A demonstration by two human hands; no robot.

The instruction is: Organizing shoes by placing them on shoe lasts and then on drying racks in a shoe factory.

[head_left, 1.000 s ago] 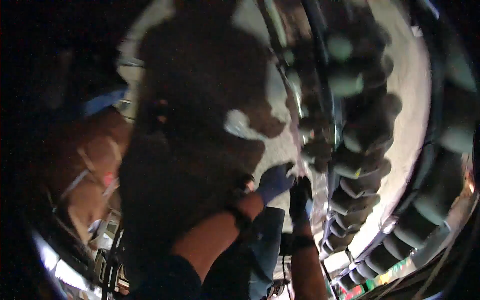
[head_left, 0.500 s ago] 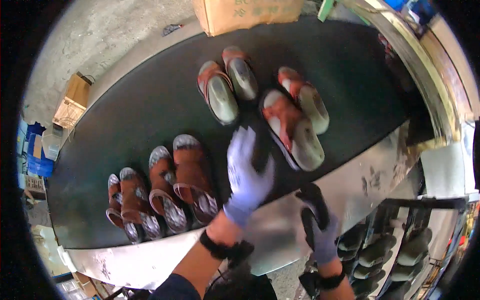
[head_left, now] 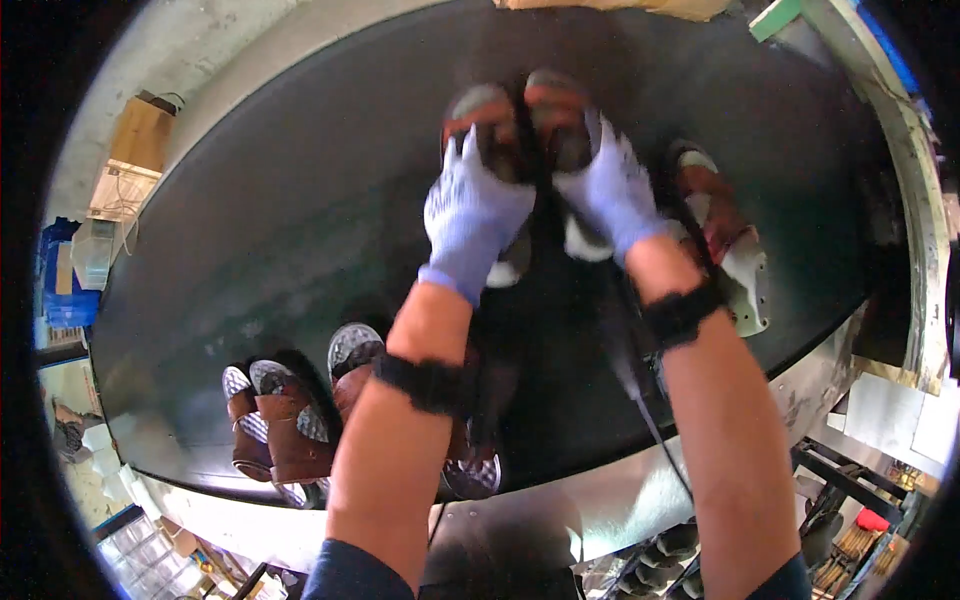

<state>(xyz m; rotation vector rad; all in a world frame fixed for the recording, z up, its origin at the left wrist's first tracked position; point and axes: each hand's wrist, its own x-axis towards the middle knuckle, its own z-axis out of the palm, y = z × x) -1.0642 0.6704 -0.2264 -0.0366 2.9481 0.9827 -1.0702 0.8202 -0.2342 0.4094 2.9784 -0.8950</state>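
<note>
My left hand (head_left: pixel 476 208), in a pale glove, wraps over a reddish-brown sandal (head_left: pixel 482 104) at the far middle of the black surface. Alongside, my right hand (head_left: pixel 612 192), gloved alike, grips a matching sandal (head_left: pixel 556 97). Both sandals point away from me, side by side, and motion blurs them. From under my left hand shows the pale heel of a shoe last (head_left: pixel 512 262); another pale last (head_left: pixel 586 240) shows below my right hand. Whether the sandals touch the surface I cannot tell.
To the right lies another reddish sandal (head_left: pixel 712 195) with a pale last (head_left: pixel 745 280) at its heel. Several brown sandals (head_left: pixel 295 430) stand at the near left, partly behind my left forearm. A cardboard box (head_left: pixel 620 8) edges in at the far side. Dark shoe forms (head_left: pixel 660 560) sit below the metal edge.
Both hands have reached away from me and closed on the far pair of sandals. The view has shifted, and my right hand has come up from beyond the near edge.
</note>
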